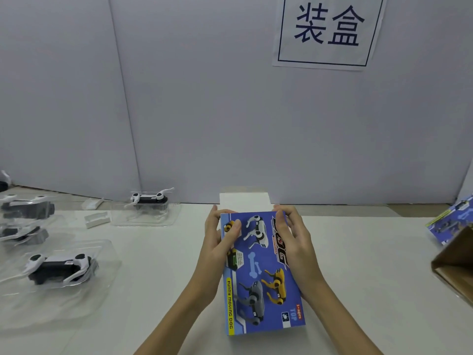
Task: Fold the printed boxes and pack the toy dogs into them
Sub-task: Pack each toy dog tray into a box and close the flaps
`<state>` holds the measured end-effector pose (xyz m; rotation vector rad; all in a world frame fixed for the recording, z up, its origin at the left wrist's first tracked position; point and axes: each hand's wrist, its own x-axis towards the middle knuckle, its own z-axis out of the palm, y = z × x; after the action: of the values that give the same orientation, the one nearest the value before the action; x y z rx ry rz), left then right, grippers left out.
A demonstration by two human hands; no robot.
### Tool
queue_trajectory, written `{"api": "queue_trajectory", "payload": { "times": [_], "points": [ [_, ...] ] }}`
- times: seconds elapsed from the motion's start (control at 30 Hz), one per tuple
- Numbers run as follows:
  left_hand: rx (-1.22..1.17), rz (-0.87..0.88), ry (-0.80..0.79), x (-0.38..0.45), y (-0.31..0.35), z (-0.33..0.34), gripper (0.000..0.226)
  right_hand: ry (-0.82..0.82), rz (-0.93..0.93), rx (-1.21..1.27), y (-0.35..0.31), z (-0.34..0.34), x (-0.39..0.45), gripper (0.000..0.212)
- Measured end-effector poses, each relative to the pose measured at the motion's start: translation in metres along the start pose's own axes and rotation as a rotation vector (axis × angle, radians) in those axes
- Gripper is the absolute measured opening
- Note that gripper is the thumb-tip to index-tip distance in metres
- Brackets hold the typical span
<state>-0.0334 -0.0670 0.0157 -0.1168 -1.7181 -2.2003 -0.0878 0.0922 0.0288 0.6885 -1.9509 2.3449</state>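
Note:
A blue printed box (261, 278) with pictures of toy dogs lies lengthwise in front of me, its white end flap (244, 201) sticking out at the far end. My left hand (220, 242) grips the box's left edge, thumb on the printed face. My right hand (294, 242) holds the right edge near the far corner. A black-and-white toy dog (60, 267) lies in a clear blister tray at the left. Another toy dog (149, 198) stands in a tray near the wall.
More toy dogs in trays (25, 208) lie at the far left. Small white inserts (97, 219) sit beside them. A brown carton (453, 265) and another printed box (450, 221) are at the right edge. A white partition wall with a sign (327, 32) closes the back.

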Motion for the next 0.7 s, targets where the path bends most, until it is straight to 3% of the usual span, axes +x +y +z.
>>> {"api": "queue_trajectory", "payload": {
  "times": [0.17,0.37,0.47,0.6,0.7],
  "points": [
    [-0.052,-0.033,0.0,0.001,0.003,-0.002,0.047,0.002,0.061,0.072,-0.003,0.004,-0.001,0.026],
    [-0.076,0.037,0.091,0.005,0.001,-0.003,0.046,0.078,0.056,0.141,-0.003,0.008,-0.003,0.044],
    [0.002,-0.019,0.042,0.006,0.0,-0.006,0.05,0.039,0.073,0.103,-0.005,0.01,-0.004,0.033],
    [-0.067,-0.145,0.051,0.007,0.003,-0.003,0.071,0.024,0.086,0.08,-0.004,0.011,-0.004,0.04],
    [-0.076,-0.121,0.078,0.008,0.004,-0.005,0.051,0.007,0.097,0.076,-0.004,0.009,-0.004,0.034]
  ]
}}
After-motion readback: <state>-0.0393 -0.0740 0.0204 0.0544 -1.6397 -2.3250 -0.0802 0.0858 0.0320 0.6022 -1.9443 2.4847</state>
